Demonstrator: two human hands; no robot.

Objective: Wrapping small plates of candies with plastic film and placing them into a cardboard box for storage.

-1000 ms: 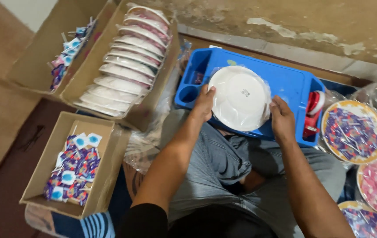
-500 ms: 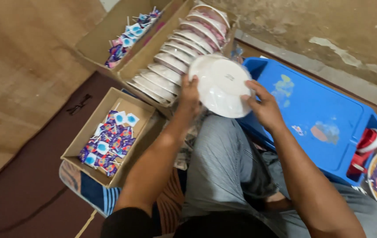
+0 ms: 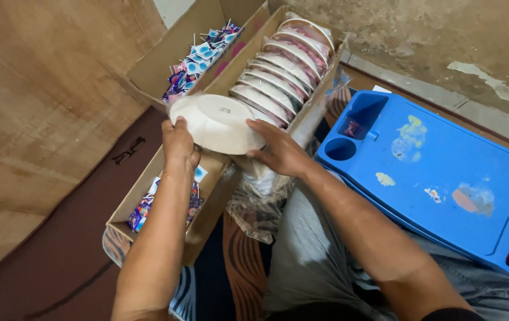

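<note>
Both hands grip one white plate (image 3: 217,123) by its rim, left hand (image 3: 179,145) and right hand (image 3: 278,151) curled closed, just before a cardboard box (image 3: 325,89) of stacked plates

Three open brown cardboard boxes: far box (image 3: 165,62) and near box (image 3: 147,205) hold small blue-pink sachets; middle box (image 3: 320,101) holds upright plates

Soft, even indoor light, faint shadows, sharp focus, slight wide-angle edge distortion.
</note>
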